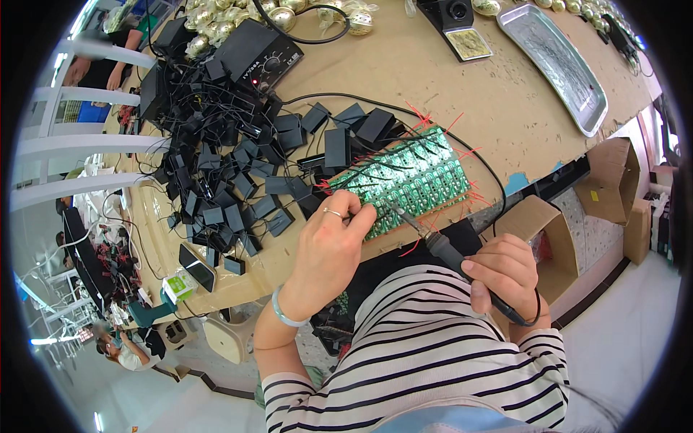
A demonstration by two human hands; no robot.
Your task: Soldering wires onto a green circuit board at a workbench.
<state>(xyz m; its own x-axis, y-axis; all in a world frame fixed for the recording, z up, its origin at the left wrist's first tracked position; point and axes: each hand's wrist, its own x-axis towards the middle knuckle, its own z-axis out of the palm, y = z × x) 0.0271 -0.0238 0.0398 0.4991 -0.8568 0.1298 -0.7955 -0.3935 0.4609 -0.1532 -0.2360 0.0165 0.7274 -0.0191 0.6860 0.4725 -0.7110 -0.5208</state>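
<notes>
A panel of green circuit boards (440,189) lies at the table's near edge, with red wires sticking out along its sides and black wires across it. My right hand (505,274) is wrapped round the dark handle of a soldering iron (446,252), whose metal tip points at the panel's lower left part. Beside that tip, my left hand (336,231) has thumb and forefinger pinched together over the panel's left end. What lies between those fingers is too small to make out; a black wire runs close by.
Left of the panel spreads a heap of small black boxes (274,184) with tangled cables. Behind it stands a black soldering station (260,61). A soldering iron stand (462,32) and a metal tray (559,68) are farther back. Cardboard boxes (567,231) sit at the right.
</notes>
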